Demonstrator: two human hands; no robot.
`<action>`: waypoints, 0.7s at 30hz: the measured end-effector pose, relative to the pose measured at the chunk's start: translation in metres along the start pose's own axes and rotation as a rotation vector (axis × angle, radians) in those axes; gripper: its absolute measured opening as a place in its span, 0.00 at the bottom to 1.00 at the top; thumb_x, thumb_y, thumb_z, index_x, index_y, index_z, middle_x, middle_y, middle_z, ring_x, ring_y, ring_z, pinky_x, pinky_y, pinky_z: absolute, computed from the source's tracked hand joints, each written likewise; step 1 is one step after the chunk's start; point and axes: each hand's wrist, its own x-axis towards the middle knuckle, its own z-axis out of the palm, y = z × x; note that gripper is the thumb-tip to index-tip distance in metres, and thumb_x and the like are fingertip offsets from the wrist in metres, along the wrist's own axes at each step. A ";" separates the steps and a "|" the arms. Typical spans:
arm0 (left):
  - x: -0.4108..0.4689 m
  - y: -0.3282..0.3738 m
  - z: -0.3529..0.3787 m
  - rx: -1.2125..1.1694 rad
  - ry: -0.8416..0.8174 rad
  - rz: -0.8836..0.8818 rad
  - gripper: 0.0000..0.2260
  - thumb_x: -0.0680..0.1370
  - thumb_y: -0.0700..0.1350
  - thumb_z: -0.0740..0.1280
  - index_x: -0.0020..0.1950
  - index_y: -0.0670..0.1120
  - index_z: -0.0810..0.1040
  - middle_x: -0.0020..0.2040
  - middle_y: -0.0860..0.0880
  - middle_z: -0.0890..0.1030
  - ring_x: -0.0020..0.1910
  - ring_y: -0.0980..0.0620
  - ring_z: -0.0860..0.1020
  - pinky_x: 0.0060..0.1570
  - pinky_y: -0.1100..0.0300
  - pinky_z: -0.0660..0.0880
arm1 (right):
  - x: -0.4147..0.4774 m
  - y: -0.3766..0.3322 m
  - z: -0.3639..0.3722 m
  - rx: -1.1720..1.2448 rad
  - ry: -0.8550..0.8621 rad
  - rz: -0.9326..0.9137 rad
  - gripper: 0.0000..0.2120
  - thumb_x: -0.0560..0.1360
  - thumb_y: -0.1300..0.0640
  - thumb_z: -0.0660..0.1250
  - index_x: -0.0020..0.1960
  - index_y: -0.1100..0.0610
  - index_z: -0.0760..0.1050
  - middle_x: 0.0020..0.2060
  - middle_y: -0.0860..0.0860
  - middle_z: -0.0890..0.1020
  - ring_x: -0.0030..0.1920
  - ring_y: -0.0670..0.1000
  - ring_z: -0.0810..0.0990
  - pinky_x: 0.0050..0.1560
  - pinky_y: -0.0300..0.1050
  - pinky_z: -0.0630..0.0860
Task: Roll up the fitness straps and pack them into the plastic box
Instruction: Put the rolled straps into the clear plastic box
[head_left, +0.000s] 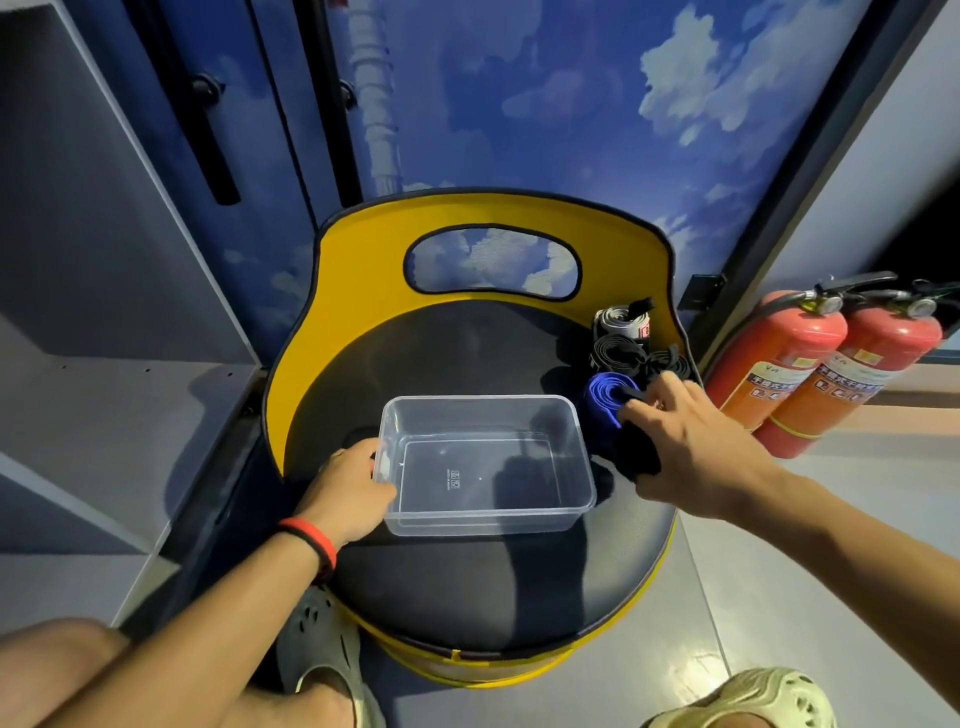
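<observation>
From my remote seat, the biggest thing in view is the yellow-backed chair (358, 270). Its dark round seat serves as my work surface, and everything for the job sits on it. Two red fire extinguishers (779, 364) stand on the floor off at 3 o'clock, well apart from the work.

The clear plastic box (483, 399) sits at the middle of the seat, upright, lid off, with nothing inside that I can see. My left hand (345, 491) is at its 9 o'clock end, fingers (358, 449) curled round the rim to steady it.

My right hand (691, 436) is at 3 o'clock of the box, just beside it, fingers (670, 387) bent around a black strap (636, 452), with the tips touching or nearly touching the blue roll (602, 400). I cannot tell whether the black one is fully wound.

Behind, towards 1 o'clock against the chair back, lie the black rolls (618, 356) and a grey roll (618, 319), all coiled.

My reading is that the rolling looks mostly done and the packing has not begun, so every roll has yet to go into the box.
</observation>
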 end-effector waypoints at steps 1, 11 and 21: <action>0.000 0.001 0.000 0.010 -0.002 0.004 0.18 0.77 0.35 0.67 0.65 0.48 0.77 0.46 0.52 0.81 0.47 0.47 0.82 0.51 0.46 0.83 | 0.003 -0.005 -0.006 -0.028 0.046 -0.004 0.31 0.66 0.43 0.77 0.64 0.52 0.71 0.56 0.53 0.65 0.54 0.55 0.68 0.41 0.46 0.77; -0.004 0.006 0.003 -0.042 -0.059 0.017 0.14 0.76 0.37 0.67 0.58 0.53 0.78 0.45 0.51 0.83 0.45 0.48 0.83 0.49 0.46 0.83 | 0.036 -0.064 -0.016 -0.019 0.176 -0.126 0.28 0.65 0.48 0.76 0.62 0.53 0.74 0.56 0.54 0.67 0.52 0.56 0.66 0.34 0.46 0.72; -0.008 0.012 0.009 -0.063 -0.151 0.005 0.16 0.79 0.37 0.66 0.61 0.56 0.73 0.48 0.54 0.80 0.47 0.49 0.83 0.50 0.48 0.83 | 0.045 -0.112 0.025 0.417 0.003 -0.171 0.28 0.67 0.46 0.78 0.64 0.48 0.76 0.56 0.51 0.70 0.55 0.56 0.73 0.53 0.54 0.78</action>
